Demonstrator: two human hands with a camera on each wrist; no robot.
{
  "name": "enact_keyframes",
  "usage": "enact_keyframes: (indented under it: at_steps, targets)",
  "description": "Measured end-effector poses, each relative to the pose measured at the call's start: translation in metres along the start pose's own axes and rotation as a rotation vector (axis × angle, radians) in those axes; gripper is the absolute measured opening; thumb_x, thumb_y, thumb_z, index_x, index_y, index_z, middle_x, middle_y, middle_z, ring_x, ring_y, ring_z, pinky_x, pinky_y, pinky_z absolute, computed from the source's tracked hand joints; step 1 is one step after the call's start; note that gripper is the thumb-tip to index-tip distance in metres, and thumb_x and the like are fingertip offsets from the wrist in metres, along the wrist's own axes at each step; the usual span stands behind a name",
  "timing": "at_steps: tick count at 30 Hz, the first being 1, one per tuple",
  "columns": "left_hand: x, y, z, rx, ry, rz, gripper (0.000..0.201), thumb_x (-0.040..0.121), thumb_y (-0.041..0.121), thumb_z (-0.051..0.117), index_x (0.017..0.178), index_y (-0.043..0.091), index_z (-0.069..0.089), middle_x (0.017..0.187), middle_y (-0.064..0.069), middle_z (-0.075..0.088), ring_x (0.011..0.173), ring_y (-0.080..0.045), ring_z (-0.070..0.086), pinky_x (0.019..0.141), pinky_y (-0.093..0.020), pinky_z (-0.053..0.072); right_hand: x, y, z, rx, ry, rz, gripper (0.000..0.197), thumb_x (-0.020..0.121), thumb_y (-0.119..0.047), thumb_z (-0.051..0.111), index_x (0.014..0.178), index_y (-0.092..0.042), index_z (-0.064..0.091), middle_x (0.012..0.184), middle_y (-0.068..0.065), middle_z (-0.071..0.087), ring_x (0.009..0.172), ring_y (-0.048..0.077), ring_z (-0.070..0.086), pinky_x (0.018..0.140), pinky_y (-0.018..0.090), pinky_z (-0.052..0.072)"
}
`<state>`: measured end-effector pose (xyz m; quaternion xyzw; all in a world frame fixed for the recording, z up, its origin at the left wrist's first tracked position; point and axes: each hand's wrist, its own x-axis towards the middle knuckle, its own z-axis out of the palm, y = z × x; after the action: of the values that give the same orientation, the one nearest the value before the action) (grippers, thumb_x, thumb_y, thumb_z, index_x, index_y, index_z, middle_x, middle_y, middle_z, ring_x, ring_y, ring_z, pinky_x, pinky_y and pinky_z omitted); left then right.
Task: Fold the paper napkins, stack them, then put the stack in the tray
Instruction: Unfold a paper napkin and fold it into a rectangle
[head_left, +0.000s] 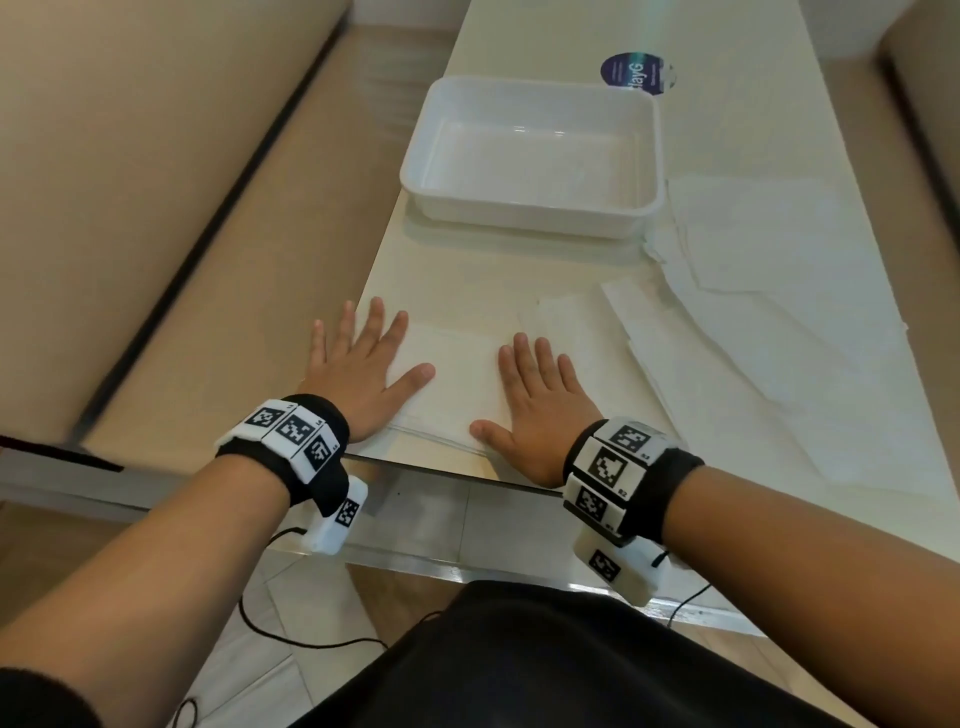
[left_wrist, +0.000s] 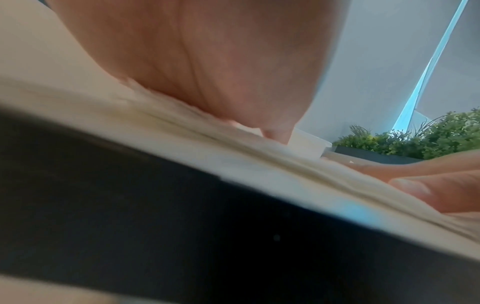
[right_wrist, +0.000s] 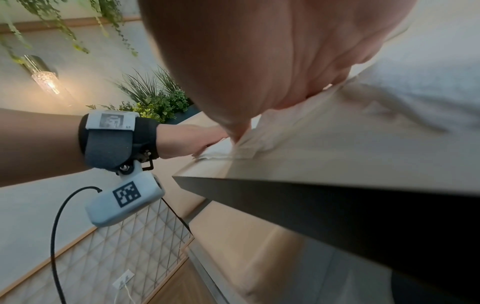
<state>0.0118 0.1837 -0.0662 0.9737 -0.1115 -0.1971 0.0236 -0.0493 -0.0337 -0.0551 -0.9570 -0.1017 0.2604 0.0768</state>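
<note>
A folded white napkin stack (head_left: 452, 384) lies at the near edge of the table. My left hand (head_left: 358, 364) lies flat on its left side, fingers straight and spread. Flat on the stack's right side rests my right hand (head_left: 535, 395), also with straight fingers. The white plastic tray (head_left: 649, 150) stands behind the stack and holds nothing. In the left wrist view my left palm (left_wrist: 207, 67) presses the layered napkin edges (left_wrist: 233, 144). The right wrist view shows my right palm (right_wrist: 259, 61) on the napkins (right_wrist: 298, 133).
Several unfolded white napkins (head_left: 753, 322) lie spread on the right of the table. A dark round sticker (head_left: 631, 73) sits behind the tray. Beige benches (head_left: 156, 182) run along both sides. The glass table edge (head_left: 441, 499) is just below my wrists.
</note>
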Motion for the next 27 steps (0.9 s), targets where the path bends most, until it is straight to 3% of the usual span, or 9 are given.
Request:
enact_keyframes:
  at_steps: [5,8,10,12,14,16,19,22,27]
  targets:
    - [-0.002,0.004,-0.011,0.016,-0.016,-0.069,0.091,0.075,0.085,0.006,0.151,0.038,-0.010,0.160,-0.010,-0.019,0.144,-0.027,-0.028,0.115,-0.052,-0.017,-0.001,0.000,-0.005,0.055,0.006,0.003,0.083,0.095,-0.062,0.022,0.149,-0.013,-0.018,0.156,0.009,-0.026,0.143,0.028,-0.025,0.117,0.043,-0.015]
    - [-0.006,0.022,-0.022,0.011,0.071,-0.082,0.092,0.078,0.084,0.015,0.152,0.034,-0.007,0.160,-0.010,-0.019,0.144,-0.029,-0.028,0.115,-0.051,-0.019,-0.014,0.010,-0.022,0.220,0.089,0.002,0.079,0.094,-0.063,0.026,0.153,-0.020,-0.005,0.160,0.007,-0.013,0.146,0.026,-0.015,0.118,0.045,-0.010]
    - [-0.009,0.042,-0.033,-0.013,0.174,-0.018,0.087,0.085,0.076,0.030,0.154,0.032,0.001,0.162,-0.008,-0.012,0.146,-0.029,-0.023,0.115,-0.049,-0.017,-0.031,0.029,-0.039,0.289,0.199,0.005,0.073,0.093,-0.061,0.033,0.152,-0.024,0.013,0.161,0.004,0.011,0.148,0.024,0.009,0.120,0.044,0.005]
    - [-0.010,0.070,-0.042,-0.092,0.230,0.097,0.076,0.089,0.064,0.042,0.152,0.030,0.017,0.163,-0.003,0.004,0.149,-0.025,-0.010,0.117,-0.046,-0.011,-0.052,0.058,-0.052,0.316,0.293,0.058,0.063,0.092,-0.058,0.042,0.145,-0.025,0.034,0.150,0.000,0.039,0.135,0.022,0.038,0.113,0.039,0.027]
    - [-0.011,0.104,-0.048,-0.177,0.232,0.226,0.063,0.092,0.057,0.047,0.147,0.031,0.033,0.159,0.002,0.022,0.148,-0.021,0.008,0.119,-0.042,0.002,-0.073,0.093,-0.057,0.343,0.345,0.158,0.055,0.091,-0.054,0.050,0.138,-0.025,0.045,0.138,-0.003,0.053,0.123,0.020,0.050,0.104,0.037,0.038]
    - [-0.010,0.141,-0.048,-0.259,0.206,0.325,0.051,0.093,0.051,0.050,0.139,0.030,0.046,0.149,0.006,0.041,0.140,-0.018,0.030,0.114,-0.037,0.021,-0.091,0.129,-0.055,0.307,0.360,0.275,0.053,0.089,-0.050,0.056,0.134,-0.024,0.048,0.134,-0.002,0.055,0.119,0.021,0.052,0.101,0.037,0.040]
    - [-0.002,0.198,-0.043,-0.453,0.084,0.347,0.037,0.093,0.046,0.055,0.124,0.027,0.058,0.117,0.008,0.062,0.109,-0.013,0.057,0.090,-0.027,0.043,-0.105,0.176,-0.048,0.191,0.315,0.414,0.055,0.087,-0.048,0.059,0.136,-0.024,0.046,0.137,0.001,0.051,0.122,0.023,0.049,0.101,0.036,0.039]
    - [0.015,0.247,-0.031,-0.583,-0.032,0.251,0.031,0.091,0.043,0.059,0.112,0.022,0.063,0.100,0.005,0.064,0.092,-0.013,0.060,0.076,-0.024,0.042,-0.108,0.201,-0.043,0.137,0.250,0.436,0.057,0.085,-0.048,0.061,0.134,-0.024,0.047,0.135,0.002,0.051,0.120,0.023,0.049,0.100,0.036,0.041]
    - [0.036,0.292,-0.019,-0.612,-0.023,0.113,0.037,0.087,0.052,0.060,0.100,0.017,0.064,0.095,-0.001,0.069,0.088,-0.017,0.065,0.076,-0.029,0.048,-0.106,0.219,-0.035,0.158,0.293,0.396,0.033,0.088,-0.044,0.055,0.116,-0.027,0.059,0.121,-0.002,0.057,0.107,0.021,0.055,0.090,0.035,0.045]
